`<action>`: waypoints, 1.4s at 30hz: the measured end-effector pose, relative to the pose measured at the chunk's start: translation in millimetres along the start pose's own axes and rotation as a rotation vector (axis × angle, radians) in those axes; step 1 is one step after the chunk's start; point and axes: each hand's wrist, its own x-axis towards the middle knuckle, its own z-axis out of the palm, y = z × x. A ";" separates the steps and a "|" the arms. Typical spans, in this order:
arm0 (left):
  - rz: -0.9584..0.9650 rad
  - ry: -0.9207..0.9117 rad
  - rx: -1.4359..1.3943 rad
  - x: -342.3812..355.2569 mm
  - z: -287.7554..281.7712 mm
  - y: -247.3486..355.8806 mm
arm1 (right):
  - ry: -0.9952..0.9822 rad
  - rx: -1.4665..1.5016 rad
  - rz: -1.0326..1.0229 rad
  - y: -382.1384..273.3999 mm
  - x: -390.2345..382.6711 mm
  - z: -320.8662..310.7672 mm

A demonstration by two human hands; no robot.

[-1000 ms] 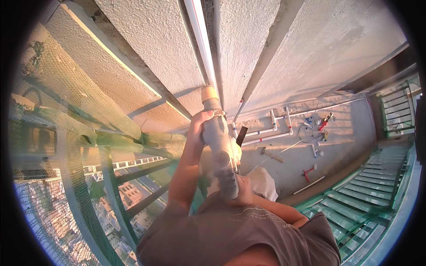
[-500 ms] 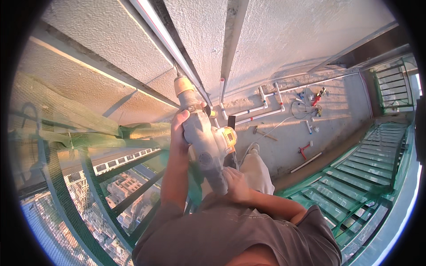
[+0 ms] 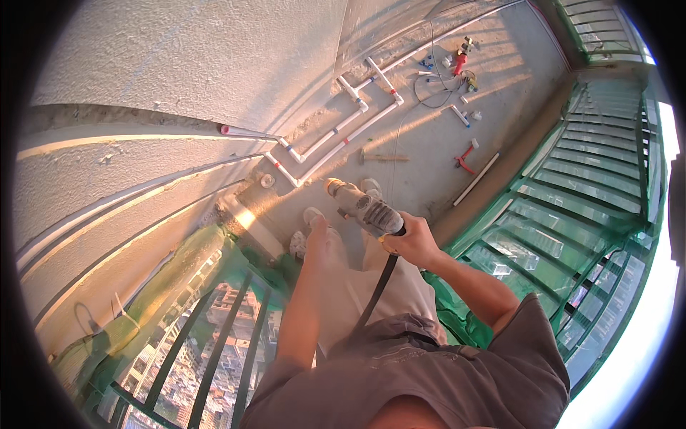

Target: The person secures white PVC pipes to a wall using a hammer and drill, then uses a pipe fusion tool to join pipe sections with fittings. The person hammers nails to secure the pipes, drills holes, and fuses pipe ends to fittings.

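The right hand (image 3: pixel 416 242) is wrapped around the rear grip of a dusty grey power drill (image 3: pixel 370 207), which lies ahead of the body, reaching from that hand forward and leftward over the floor (image 3: pixel 429 204). The left hand (image 3: pixel 319 230) is near the drill's front end, on its left; it is blurred, so whether its fingers touch anything cannot be told. The two hands are apart. The drill's orange-yellow nose is clear of the wall (image 3: pixel 193 64), no bit can be made out, and so no drilling seems under way. Ahead of the left hand, the white pipe run (image 3: pixel 348 140) with red and blue bands is laid and joined at its corners, so that part looks done. One pipe stub (image 3: pixel 246 133), further ahead and left, stops at a red end while the wall groove (image 3: pixel 121 126) runs on past it, which suggests unfinished work there. Beyond the right hand, a short pipe piece (image 3: pixel 459 116) and a longer loose pipe (image 3: pixel 476 179) lie unconnected, with a red-handled tool (image 3: pixel 466 157) between them; how much remains overall cannot be judged.
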 end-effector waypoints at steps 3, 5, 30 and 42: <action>0.005 0.034 0.229 49.1 -4.0 -36.3 | 0.351 -0.158 0.143 85.4 73.9 -40.7; 0.078 0.019 0.336 79.9 -6.3 -50.4 | 0.572 -0.145 0.183 151.4 117.6 -76.0; 1.164 -0.397 1.802 706.6 179.0 -145.1 | 1.437 0.188 0.532 684.4 314.3 -193.2; 1.396 -0.322 1.369 452.1 51.7 74.8 | -0.120 -1.092 -0.394 583.8 560.6 -16.7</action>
